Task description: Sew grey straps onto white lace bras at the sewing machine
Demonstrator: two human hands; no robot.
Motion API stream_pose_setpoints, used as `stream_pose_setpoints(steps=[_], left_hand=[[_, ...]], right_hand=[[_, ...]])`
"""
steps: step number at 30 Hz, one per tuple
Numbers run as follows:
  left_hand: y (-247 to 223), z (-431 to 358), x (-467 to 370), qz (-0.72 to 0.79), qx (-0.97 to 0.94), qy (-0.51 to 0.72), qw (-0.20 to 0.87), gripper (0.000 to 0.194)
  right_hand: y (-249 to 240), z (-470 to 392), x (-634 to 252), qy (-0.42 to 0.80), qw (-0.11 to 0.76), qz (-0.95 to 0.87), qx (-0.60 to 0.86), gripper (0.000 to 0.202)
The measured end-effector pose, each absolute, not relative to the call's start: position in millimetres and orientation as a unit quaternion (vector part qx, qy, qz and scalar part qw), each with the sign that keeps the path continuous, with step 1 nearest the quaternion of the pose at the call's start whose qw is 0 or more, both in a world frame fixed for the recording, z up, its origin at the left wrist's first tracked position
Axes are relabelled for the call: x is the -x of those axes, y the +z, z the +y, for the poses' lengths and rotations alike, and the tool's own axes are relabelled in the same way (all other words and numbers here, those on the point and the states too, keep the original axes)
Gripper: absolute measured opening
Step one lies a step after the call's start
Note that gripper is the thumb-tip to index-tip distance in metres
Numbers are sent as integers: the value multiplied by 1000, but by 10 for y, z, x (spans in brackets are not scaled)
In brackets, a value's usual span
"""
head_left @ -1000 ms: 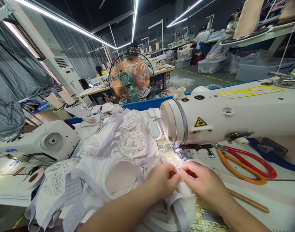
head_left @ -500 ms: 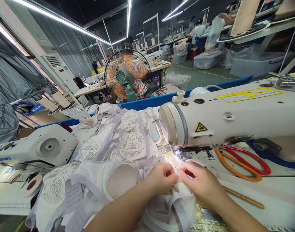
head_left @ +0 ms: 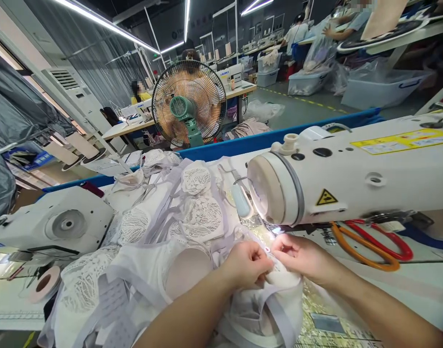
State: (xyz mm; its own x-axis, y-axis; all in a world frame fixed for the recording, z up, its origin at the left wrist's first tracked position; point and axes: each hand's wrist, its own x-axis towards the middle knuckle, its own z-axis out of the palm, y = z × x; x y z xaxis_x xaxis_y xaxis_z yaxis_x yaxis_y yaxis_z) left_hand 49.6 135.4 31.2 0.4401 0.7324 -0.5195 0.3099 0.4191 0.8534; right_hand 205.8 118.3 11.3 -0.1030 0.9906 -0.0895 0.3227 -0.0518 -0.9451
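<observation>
Nearest me, a white bra [head_left: 293, 302] with lilac trim lies gathered on the bench [head_left: 417, 290], just this side of the sewing machine's round white end. My left hand [head_left: 243, 265] has its thumb and forefinger pinched together on the cloth; my right hand [head_left: 303, 256], just beside it, has its fingers curled, tips closed on the same edge, with a small loop of space behind them. A tiny red-and-white spot shows between my hands, too small to make out. To my left is a heap of lacy white bras [head_left: 201, 215], and past it a roll of pale tape [head_left: 55, 279] and a second sewing machine [head_left: 36, 217]. On my right, an orange handle [head_left: 390, 266] and a red handle [head_left: 407, 252] lie below the arm of the sewing machine [head_left: 345, 179]. Beyond the blue edging [head_left: 221, 148] stands a green-motored fan [head_left: 181, 107]; farther right are clear tubs [head_left: 381, 92], and farther back sits a person in yellow [head_left: 140, 96].
</observation>
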Motion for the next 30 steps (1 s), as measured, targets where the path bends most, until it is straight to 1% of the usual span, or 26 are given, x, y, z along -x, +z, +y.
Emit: stream_pose_setpoints(steps=[3,6,9,12,19,25,30], left_hand=[[286,1369,-488,505,-518,157,672,11],[253,1379,-479,499,-525,161,670,11],[259,1379,-473,492,-525,164,675,14],[310,1368,-476,489,-518,158,683,15],[358,1357,-491,494,-512,159,685,13],[340,1362,-503,492,-505,163,690,7],[340,1368,-499,489,-498,164,698,8]], right_hand=[[110,1182,-2080,472,362,-585,551,18],[119,1178,-2098,473,349,-597,545,14],[134,1179,-2104,448,328,-617,558,10],[132,1179,-2100,409,315,-638,571,10],[85,1157,-2079,365,319,-665,568,15],[80,1148,-2053,367,319,-663,569,17],[99,1161,-2040,393,321,-645,571,17]])
